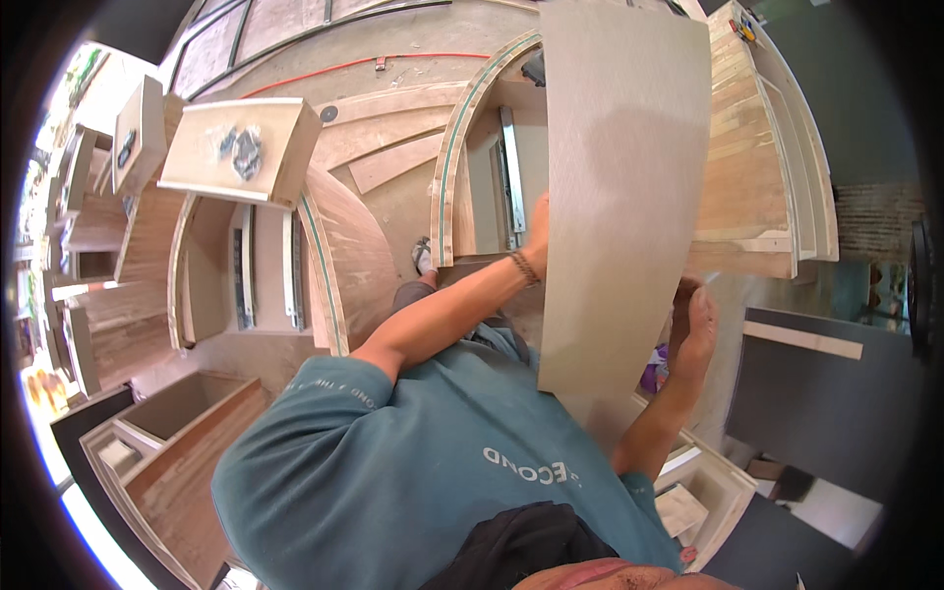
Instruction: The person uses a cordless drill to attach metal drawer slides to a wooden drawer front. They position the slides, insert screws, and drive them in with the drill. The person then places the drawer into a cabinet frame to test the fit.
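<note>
A long, pale wooden panel (629, 197) stands up in front of my chest and covers much of the middle of the view. My left hand (538, 236), with a dark beaded bracelet at the wrist, grips the panel's left edge; its fingers are mostly hidden behind the board. On the other side, my right hand (696, 329) holds the lower right edge with the fingers bent toward it. Behind the panel, partly covered, is a curved wooden cabinet frame (447, 177) with a metal drawer slide (511, 167) inside.
To the left, a drawer box (187, 167) carries a plastic bag of dark parts (246, 152) above another curved cabinet (329, 265). Curved wooden carcasses (733, 147) and a dark board (816, 393) stand at the right. An orange cord (324, 69) crosses the floor.
</note>
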`<action>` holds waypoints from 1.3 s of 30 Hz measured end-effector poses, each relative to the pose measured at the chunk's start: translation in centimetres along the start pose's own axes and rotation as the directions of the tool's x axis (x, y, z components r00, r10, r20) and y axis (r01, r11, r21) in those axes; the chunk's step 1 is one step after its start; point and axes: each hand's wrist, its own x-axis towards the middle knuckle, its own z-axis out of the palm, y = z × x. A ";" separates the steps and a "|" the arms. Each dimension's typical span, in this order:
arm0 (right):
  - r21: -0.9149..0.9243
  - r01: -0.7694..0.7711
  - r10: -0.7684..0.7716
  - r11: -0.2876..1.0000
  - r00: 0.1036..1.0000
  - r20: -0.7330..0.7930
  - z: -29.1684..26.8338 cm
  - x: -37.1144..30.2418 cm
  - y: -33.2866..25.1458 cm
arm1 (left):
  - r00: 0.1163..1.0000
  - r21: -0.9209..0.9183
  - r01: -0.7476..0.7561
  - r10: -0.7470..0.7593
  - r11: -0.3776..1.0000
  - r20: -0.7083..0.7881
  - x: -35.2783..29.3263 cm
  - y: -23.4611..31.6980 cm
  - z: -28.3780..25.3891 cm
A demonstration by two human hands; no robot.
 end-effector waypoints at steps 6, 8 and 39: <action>-0.115 -0.311 0.295 0.943 0.945 -0.139 -1.8 -3.0 4.0 | 0.897 -0.159 0.389 -0.333 0.908 0.291 -1.6 -8.4 2.1; -0.152 -0.409 0.378 0.900 0.905 -0.195 -1.3 -3.6 5.0 | 0.851 -0.147 0.455 -0.381 0.878 0.362 -1.9 -9.5 1.9; -0.832 -0.354 0.131 0.428 0.935 -0.331 -4.9 11.9 28.6 | 0.979 0.952 0.196 0.005 0.236 -0.203 5.0 -4.3 -13.8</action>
